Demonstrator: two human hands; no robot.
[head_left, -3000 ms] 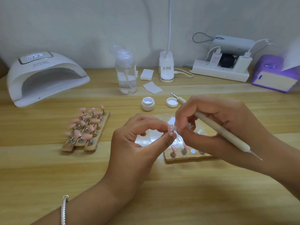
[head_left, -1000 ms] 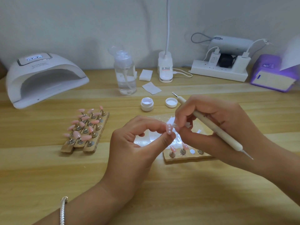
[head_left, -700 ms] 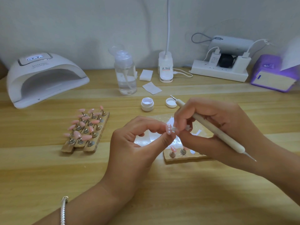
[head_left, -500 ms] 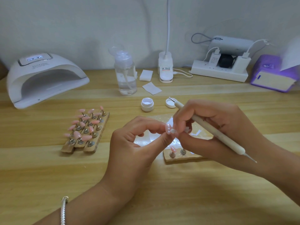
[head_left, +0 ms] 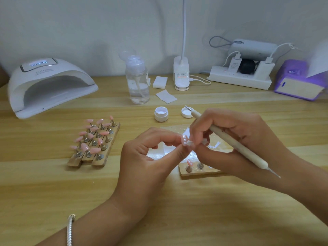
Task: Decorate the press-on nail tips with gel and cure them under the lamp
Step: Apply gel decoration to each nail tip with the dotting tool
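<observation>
My left hand pinches a pink nail tip between thumb and forefinger at the table's middle. My right hand holds a cream dotting pen across its fingers, and its fingertips pinch a small white piece against the tip. Under the hands lies a wooden holder with one pink tip on a stand and a shiny clear sheet. An open gel jar and its lid sit behind. The white curing lamp stands far left.
A wooden rack of several pink tips lies at left. A clear pump bottle, white pads, a desk lamp base, a power strip and a purple box line the back wall.
My right hand has drifted slightly down and left, so the pen's upper end now lies over the jar lid. My left hand keeps the nail tip in the same place.
</observation>
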